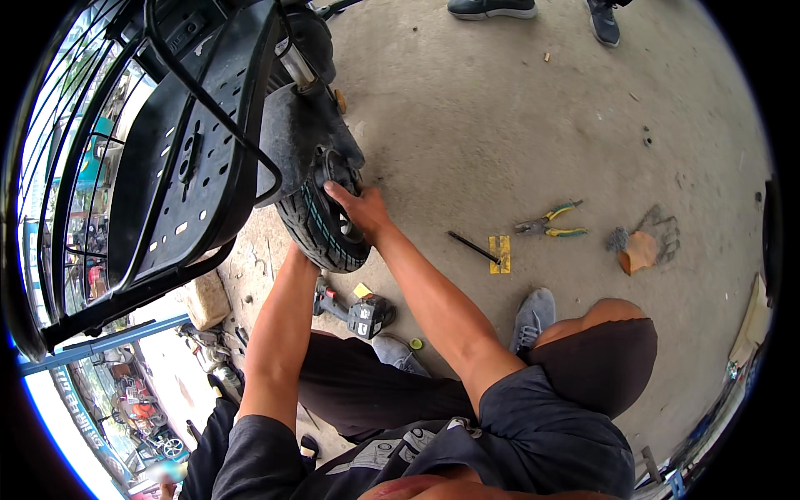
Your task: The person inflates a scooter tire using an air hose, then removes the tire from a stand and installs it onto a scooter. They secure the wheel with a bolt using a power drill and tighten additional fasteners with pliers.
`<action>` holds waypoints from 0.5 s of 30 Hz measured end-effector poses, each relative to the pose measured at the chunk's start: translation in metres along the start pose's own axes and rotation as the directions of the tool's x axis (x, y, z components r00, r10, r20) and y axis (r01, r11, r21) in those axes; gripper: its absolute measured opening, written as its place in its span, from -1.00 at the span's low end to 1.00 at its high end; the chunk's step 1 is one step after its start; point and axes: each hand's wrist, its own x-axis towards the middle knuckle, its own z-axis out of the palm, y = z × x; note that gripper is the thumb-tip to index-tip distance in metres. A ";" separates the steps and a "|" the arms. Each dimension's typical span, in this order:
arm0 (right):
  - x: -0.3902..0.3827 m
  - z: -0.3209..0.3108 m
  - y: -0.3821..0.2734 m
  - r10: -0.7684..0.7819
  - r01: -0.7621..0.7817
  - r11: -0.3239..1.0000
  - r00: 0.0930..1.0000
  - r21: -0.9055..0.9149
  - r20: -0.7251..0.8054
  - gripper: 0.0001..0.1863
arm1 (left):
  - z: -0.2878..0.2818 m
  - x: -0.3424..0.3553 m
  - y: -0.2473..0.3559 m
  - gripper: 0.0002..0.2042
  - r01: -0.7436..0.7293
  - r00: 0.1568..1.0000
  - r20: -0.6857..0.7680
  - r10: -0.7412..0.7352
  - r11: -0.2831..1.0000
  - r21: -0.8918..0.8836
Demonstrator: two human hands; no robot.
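A small scooter wheel [325, 218] with a black treaded tyre stands under a dark grey mudguard [287, 133]. On its right side my right hand [363, 210] grips the wheel, thumb laid over the rim by the hub and the other fingers mostly hidden. My left forearm [279, 325] reaches up to the tyre's left side, where the tyre covers the hand, so its fingers do not show. Below the wheel a cordless power tool [350, 314] lies on the ground between my arms.
A black wire basket [179, 167] juts out at upper left. Right of my arms lie a black rod [472, 247], yellow strips [505, 260], yellow-green-handled pliers [550, 225] and a grey-orange glove [642, 250]. A stone block [207, 298] sits left. Another person's shoes [603, 23] stand beyond.
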 end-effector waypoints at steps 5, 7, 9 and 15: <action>0.004 -0.003 0.006 -0.028 0.028 0.999 1.000 -0.025 0.002 -0.21 | -0.006 0.002 -0.004 -0.57 0.007 1.000 0.016 -0.008 0.999 0.051; 0.008 -0.004 0.010 -0.046 0.046 0.999 0.999 -0.018 -0.001 -0.20 | 0.006 0.005 -0.002 -0.61 -0.038 0.986 0.156 0.051 0.995 -0.091; 0.010 -0.004 0.012 -0.058 0.058 0.998 0.998 -0.003 0.002 -0.19 | 0.010 0.006 -0.001 -0.63 -0.062 0.965 0.242 0.104 0.982 -0.177; 0.015 -0.005 0.012 -0.046 0.046 0.999 0.999 0.018 0.019 -0.16 | 0.023 -0.003 0.007 -0.62 -0.014 0.986 0.160 0.041 0.986 -0.166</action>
